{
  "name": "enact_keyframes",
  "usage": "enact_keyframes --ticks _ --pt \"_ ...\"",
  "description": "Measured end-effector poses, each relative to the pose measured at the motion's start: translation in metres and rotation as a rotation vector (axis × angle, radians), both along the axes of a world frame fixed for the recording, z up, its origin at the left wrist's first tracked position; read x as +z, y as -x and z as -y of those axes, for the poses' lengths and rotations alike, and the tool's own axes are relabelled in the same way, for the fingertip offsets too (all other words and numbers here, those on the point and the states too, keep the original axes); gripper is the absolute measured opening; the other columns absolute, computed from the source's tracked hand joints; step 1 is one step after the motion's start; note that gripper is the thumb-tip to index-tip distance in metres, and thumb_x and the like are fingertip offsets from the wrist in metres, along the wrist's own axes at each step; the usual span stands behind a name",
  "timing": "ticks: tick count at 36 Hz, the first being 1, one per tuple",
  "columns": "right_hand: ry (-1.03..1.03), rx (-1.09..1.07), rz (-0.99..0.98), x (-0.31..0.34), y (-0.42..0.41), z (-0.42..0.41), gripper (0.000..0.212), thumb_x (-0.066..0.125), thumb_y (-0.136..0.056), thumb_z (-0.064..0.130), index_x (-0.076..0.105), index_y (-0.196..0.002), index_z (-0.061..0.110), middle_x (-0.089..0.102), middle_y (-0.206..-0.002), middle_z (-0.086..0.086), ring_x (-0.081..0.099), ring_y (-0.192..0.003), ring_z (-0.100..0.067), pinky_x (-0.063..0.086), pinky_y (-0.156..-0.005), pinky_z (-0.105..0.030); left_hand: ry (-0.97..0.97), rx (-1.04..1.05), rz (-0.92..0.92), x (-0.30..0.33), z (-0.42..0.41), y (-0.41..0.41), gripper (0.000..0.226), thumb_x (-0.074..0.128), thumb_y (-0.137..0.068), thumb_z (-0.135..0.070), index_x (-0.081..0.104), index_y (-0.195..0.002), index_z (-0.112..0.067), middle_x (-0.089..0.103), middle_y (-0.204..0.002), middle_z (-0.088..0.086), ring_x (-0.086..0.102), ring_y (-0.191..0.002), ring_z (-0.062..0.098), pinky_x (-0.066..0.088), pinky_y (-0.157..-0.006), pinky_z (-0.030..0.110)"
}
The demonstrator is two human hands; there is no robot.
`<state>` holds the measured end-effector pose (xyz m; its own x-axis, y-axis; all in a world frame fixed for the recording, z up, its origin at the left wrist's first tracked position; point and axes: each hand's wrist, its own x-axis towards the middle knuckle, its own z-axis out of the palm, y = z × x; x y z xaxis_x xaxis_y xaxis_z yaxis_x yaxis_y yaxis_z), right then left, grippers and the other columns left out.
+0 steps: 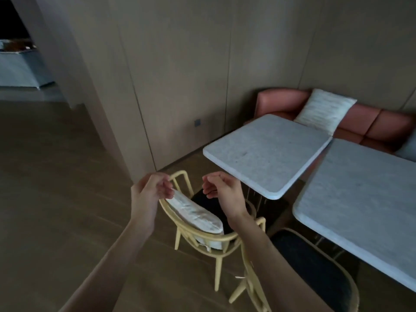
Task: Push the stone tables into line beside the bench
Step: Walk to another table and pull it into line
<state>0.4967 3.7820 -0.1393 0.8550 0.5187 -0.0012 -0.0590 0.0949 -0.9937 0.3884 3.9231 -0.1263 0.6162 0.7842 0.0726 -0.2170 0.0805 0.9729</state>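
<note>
Two grey stone tables stand before a salmon-pink bench [364,122] along the wall. The smaller square table [265,152] is turned at an angle, its far corner touching the longer table [364,199] on the right. My left hand [150,190] and my right hand [221,190] hover in the air above a yellow chair [209,238], to the left of the square table's near corner. Both hands have loosely curled fingers and hold nothing. Neither touches a table.
The yellow chair holds a white cushion [195,215] on a dark seat. A second yellow chair [315,273] with a dark seat stands by the long table. A white pillow [324,110] leans on the bench. Panelled wall behind; open wooden floor to the left.
</note>
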Motion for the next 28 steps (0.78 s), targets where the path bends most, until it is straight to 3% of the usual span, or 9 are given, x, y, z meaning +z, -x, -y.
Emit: enact_keyframes --ticks 8,20,28 --pt "-0.025 -0.226 -0.013 0.011 -0.051 -0.141 0.021 0.055 -0.094 0.016 0.073 -0.085 0.009 0.07 -0.071 -0.003 0.066 -0.068 -0.015 0.052 -0.069 -0.029 -0.022 -0.143 -0.018 -0.006 -0.157 -0.04 0.025 0.054 -0.091 -0.007 0.071 -0.072 -0.01 0.065 -0.065 0.01 0.062 -0.058 0.024 0.053 -0.054 0.029" --pt "-0.089 -0.272 -0.058 -0.036 -0.148 -0.422 0.02 0.056 -0.094 0.018 0.072 -0.087 0.008 0.072 -0.075 -0.005 0.067 -0.07 -0.019 0.053 -0.069 -0.032 -0.036 -0.175 -0.066 -0.034 -0.447 -0.125 0.021 0.047 -0.095 0.004 0.065 -0.084 0.005 0.062 -0.07 0.017 0.061 -0.058 0.023 0.05 -0.054 0.03" --pt "0.0 -0.389 -0.003 -0.031 -0.223 -0.527 0.018 0.058 -0.094 0.022 0.073 -0.092 0.012 0.073 -0.081 -0.005 0.069 -0.075 -0.018 0.055 -0.073 -0.033 -0.018 -0.255 0.012 -0.013 -0.602 -0.229 0.024 0.047 -0.095 0.004 0.064 -0.079 0.001 0.064 -0.064 0.009 0.061 -0.056 0.02 0.051 -0.052 0.027"
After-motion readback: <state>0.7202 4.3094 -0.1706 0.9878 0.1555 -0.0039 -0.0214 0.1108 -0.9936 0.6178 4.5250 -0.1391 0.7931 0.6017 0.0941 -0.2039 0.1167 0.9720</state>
